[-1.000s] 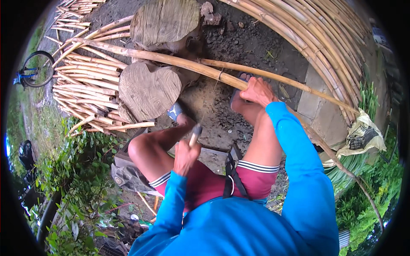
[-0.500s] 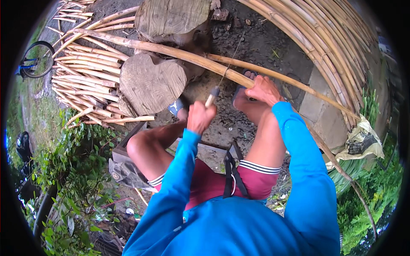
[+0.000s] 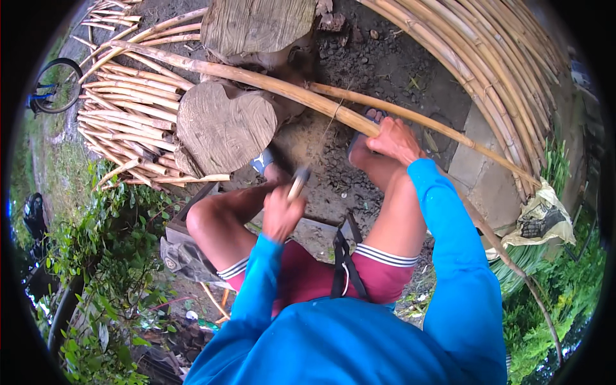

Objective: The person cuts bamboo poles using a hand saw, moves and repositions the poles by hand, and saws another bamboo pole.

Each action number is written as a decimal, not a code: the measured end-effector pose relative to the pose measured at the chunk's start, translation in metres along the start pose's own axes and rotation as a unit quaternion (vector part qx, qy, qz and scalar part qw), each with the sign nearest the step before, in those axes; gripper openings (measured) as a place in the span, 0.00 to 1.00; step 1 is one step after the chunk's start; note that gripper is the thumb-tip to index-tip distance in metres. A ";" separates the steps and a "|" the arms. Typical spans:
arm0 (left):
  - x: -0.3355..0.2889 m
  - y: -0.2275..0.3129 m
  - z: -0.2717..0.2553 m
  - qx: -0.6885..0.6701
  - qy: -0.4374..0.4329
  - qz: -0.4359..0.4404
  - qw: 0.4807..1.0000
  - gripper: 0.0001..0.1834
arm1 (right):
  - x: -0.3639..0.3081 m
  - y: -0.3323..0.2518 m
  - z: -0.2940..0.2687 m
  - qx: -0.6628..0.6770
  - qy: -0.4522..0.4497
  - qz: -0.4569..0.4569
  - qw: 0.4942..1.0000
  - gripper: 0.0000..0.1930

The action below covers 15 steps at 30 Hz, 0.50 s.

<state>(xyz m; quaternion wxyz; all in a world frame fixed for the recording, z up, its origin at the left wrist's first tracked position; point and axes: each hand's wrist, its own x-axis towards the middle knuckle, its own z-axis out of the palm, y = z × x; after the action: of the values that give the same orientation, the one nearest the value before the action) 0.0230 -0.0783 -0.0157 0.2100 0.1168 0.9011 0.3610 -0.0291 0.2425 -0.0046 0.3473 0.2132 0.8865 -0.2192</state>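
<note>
My left hand (image 3: 283, 210) is closed round the pale handle of a hand saw (image 3: 300, 179), held in front of my left knee. Its thin blade, seen almost edge-on and hard to make out, runs up to a thick bamboo pole (image 3: 282, 85) and crosses it. That pole slants from upper left down to my right hand (image 3: 394, 141), whose fingers wrap round it above my right knee. Between the two tree stumps, the near stump (image 3: 224, 128) and the far stump (image 3: 256, 29), the pole passes across. A thinner bamboo pole (image 3: 423, 117) lies behind my right hand.
Cut bamboo pieces (image 3: 131, 119) are piled at the left. Long bamboo poles (image 3: 475, 70) lie at the upper right, near a pale sack (image 3: 542, 215). Leafy plants (image 3: 109, 276) grow at lower left. A bicycle wheel (image 3: 58, 86) shows at the far left.
My left hand has drawn back toward my body and slightly left, bringing the saw handle with it. My right hand keeps its hold on the pole, nearly unmoved.
</note>
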 end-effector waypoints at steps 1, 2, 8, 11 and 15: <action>-0.009 0.005 -0.009 -0.024 -0.028 -0.038 0.999 0.15 | 0.001 0.003 -0.004 -0.015 -0.025 0.005 1.000 0.32; -0.020 0.008 -0.016 -0.046 -0.057 -0.080 0.994 0.15 | 0.002 0.005 -0.003 -0.013 -0.026 0.011 1.000 0.32; 0.083 0.060 -0.006 0.068 -0.051 -0.031 0.996 0.19 | 0.010 -0.006 0.008 0.009 0.006 -0.019 1.000 0.31; 0.049 0.056 -0.015 -0.028 -0.042 -0.001 0.999 0.14 | 0.006 0.007 0.013 0.007 0.011 -0.014 1.000 0.31; -0.036 0.030 -0.036 -0.065 -0.137 -0.234 0.960 0.14 | -0.002 0.010 0.008 0.001 -0.011 0.016 1.000 0.31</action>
<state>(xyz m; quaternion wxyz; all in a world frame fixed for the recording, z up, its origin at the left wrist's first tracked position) 0.0401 -0.0916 0.0390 0.4170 -0.0633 0.8405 0.3401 -0.0178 0.2459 -0.0111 0.3607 0.2250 0.8789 -0.2164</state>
